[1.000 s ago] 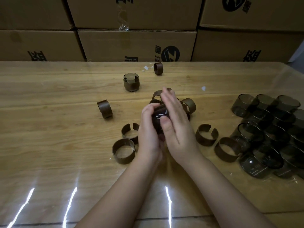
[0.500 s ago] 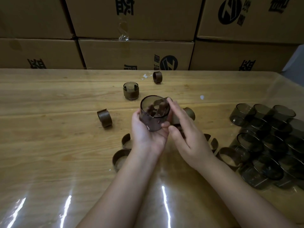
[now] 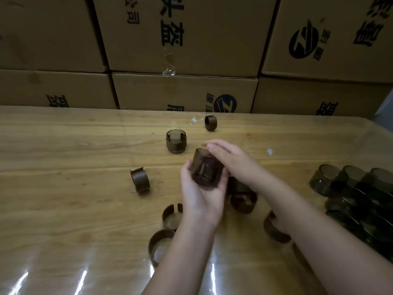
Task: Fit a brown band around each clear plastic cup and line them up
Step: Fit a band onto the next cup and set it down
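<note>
Cardboard boxes (image 3: 185, 35) back a wooden surface (image 3: 63, 199); unbanded cups (image 3: 361, 188) cluster at right. Mid-surface, the left hand (image 3: 200, 199) curls its fingers around a tilted clear cup (image 3: 205, 169), the right hand (image 3: 234, 165) laying straight fingers against it; a banded cup (image 3: 176, 143) stands beyond, loose brown bands (image 3: 140, 179) around

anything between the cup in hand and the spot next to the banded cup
Nothing visible: only bare table separates the held cup and the banded cup; the nearest loose band lies further left.
</note>
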